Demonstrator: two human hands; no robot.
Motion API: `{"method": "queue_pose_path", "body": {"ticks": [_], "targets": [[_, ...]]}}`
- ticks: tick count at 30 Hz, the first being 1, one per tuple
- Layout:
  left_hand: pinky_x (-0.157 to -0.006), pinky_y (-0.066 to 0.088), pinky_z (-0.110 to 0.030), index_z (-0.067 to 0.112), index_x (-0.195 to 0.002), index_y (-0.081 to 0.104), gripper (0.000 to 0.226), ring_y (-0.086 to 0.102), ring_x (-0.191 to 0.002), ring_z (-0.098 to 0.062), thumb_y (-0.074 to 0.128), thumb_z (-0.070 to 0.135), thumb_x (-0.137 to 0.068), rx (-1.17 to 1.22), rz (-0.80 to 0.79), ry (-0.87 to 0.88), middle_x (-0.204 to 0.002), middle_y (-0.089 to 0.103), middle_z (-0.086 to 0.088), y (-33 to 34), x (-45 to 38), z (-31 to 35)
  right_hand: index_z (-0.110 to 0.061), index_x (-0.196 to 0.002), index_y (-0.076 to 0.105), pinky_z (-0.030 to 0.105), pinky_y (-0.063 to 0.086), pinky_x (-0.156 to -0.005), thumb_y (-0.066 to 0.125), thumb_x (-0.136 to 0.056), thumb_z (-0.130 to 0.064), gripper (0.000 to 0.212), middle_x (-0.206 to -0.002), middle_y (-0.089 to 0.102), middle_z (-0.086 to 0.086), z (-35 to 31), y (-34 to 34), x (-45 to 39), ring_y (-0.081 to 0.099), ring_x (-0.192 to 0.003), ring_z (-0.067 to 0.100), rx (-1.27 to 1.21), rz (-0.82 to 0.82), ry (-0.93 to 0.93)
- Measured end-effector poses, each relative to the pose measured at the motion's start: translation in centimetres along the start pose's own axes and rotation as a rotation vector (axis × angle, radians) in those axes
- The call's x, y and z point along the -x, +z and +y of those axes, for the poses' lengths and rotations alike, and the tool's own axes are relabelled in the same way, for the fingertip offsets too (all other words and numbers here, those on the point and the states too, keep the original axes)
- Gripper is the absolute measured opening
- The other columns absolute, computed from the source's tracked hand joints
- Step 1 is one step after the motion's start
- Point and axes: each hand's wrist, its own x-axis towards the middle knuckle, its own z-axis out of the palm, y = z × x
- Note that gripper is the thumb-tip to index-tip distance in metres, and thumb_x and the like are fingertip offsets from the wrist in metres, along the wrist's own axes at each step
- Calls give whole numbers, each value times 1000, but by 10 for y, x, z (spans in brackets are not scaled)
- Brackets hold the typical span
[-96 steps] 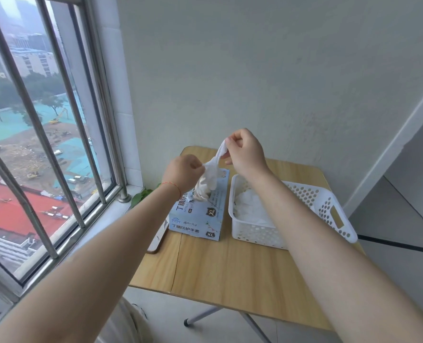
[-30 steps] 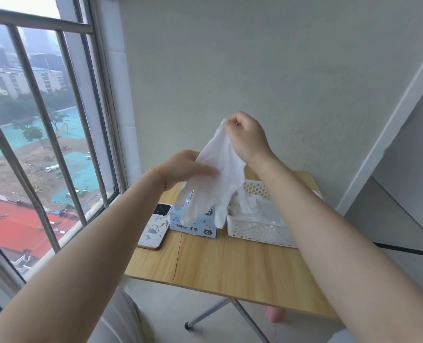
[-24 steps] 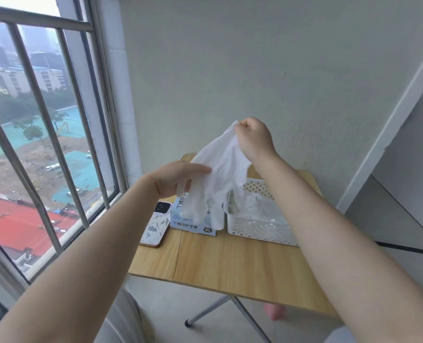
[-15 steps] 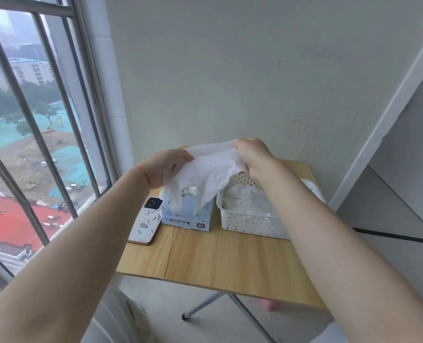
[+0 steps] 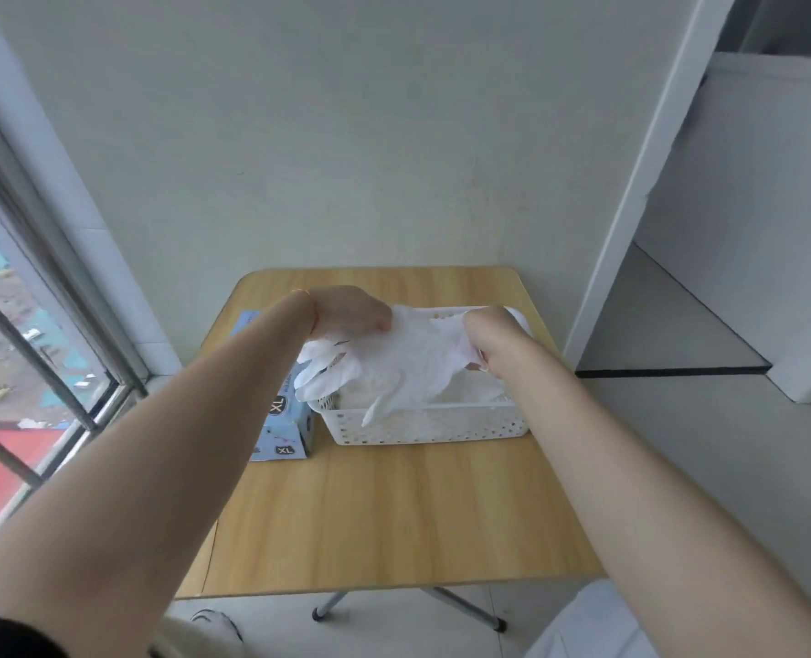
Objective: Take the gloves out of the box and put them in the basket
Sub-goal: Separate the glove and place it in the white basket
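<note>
Window bars (image 5: pixel 28 353) stand at your far left. On the bench (image 5: pixel 394 510), the blue glove box (image 5: pixel 285 427) sits half hidden under your left forearm. Your left hand (image 5: pixel 351 310) and right hand (image 5: pixel 493 337) each pinch the white glove (image 5: pixel 408 368) with curled fingers, stretching it flat just above the white basket (image 5: pixel 422 425), its finger ends drooping over the near rim.

Both hands, left hand (image 5: pixel 351 310) and right hand (image 5: pixel 491 337), hold a white glove (image 5: pixel 408 363) spread over the basket (image 5: pixel 422 427), the box (image 5: pixel 284 420) just left.
</note>
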Motion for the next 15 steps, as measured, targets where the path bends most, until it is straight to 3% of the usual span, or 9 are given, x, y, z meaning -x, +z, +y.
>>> {"method": "queue_pose_path", "body": {"ticks": [3,5,7,9,12,15], "targets": [[-60,39,-28,17,-68,58,20,50,-60,-22,51,29,-81,-256,17,-10,-68,57,-1,16,-17,9,-16,-67,36,23,45,-59,37,-97,-1,33,-74,40,6,10,-9,-13,45,-74,23,108,-8,-30],[-57,39,-26,17,-70,58,19,51,-66,-23,52,29,-84,-364,28,-2,-74,57,-1,24,-26,13,-14,-73,40,29,45,-71,35,-100,-7,29,-91,45,7,19,-12,-23,47,-86,25,186,0,-71],[-55,37,-24,9,-85,65,23,53,-77,-24,53,28,-90,-506,43,24,-86,58,-6,29,-33,13,-4,-103,55,27,42,-68,36,-100,-12,21,-100,49,7,26,-12,-28,50,-83,24,261,51,-99],[-55,35,-23,2,-94,69,30,52,-79,-25,55,27,-90,-613,78,58,-89,57,-10,32,-37,11,-8,-135,47,25,38,-63,35,-101,-17,37,-105,53,6,29,-13,-29,50,-79,19,298,69,-102],[-65,41,-25,9,-100,70,22,53,-82,-25,64,25,-86,-680,191,126,-97,62,-9,30,-33,7,-6,-148,31,26,38,-66,33,-102,-13,47,-127,54,11,27,-14,-26,53,-94,22,421,62,-120],[-71,44,-28,21,-108,65,24,60,-93,-24,60,23,-85,-837,403,267,-108,63,-1,31,-23,4,-6,-153,16,28,41,-69,33,-101,-8,55,-136,51,12,22,-14,-19,55,-111,26,527,65,-150]]}}
